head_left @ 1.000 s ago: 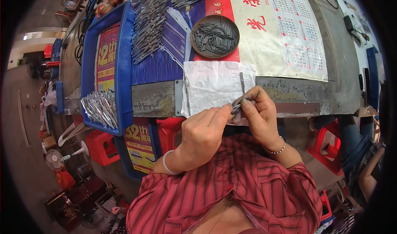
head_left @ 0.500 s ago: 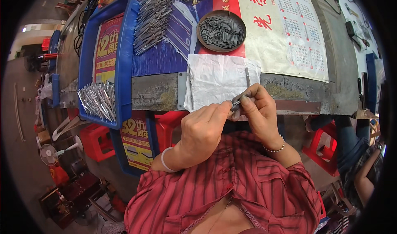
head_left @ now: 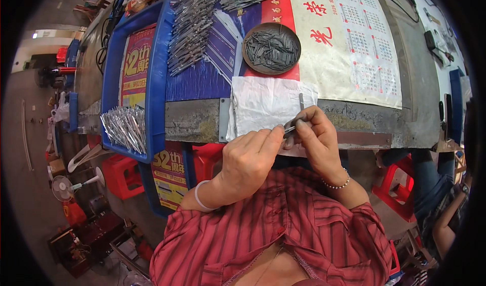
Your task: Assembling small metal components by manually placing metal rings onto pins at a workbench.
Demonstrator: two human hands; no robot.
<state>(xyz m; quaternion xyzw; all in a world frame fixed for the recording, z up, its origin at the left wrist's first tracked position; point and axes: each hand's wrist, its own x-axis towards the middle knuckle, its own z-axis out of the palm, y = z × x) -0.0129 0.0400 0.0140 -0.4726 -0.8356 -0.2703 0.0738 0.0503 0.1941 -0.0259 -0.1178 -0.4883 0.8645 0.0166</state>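
Close together over the bench's front edge, both my hands are closed on a small slender metal piece (head_left: 289,129). My left hand (head_left: 250,157) pinches its near end, with the fingertips pointing right. My right hand (head_left: 319,139) grips the other end between thumb and curled fingers, which hide most of it; its fingertips look grey. Just beyond lies a white cloth (head_left: 266,101), with a thin metal strip (head_left: 301,101) at its right side and a thin silver piece (head_left: 234,115) along its left edge. Behind the cloth stands a round bowl (head_left: 246,61) of short dark metal pins (head_left: 273,48).
Many slender silver metal pieces (head_left: 192,30) are heaped at the back left. A blue tray (head_left: 158,83) overhangs the bench edge at left, holding more silver pieces (head_left: 124,129). A calendar sheet (head_left: 334,78) covers the right side. Red stools (head_left: 124,177) stand below; another person's arm (head_left: 445,225) shows at right.
The bench and everything on it appear slightly lower in the picture, as the view has tilted. My hands keep their grip, with a little more of the metal piece showing between them.
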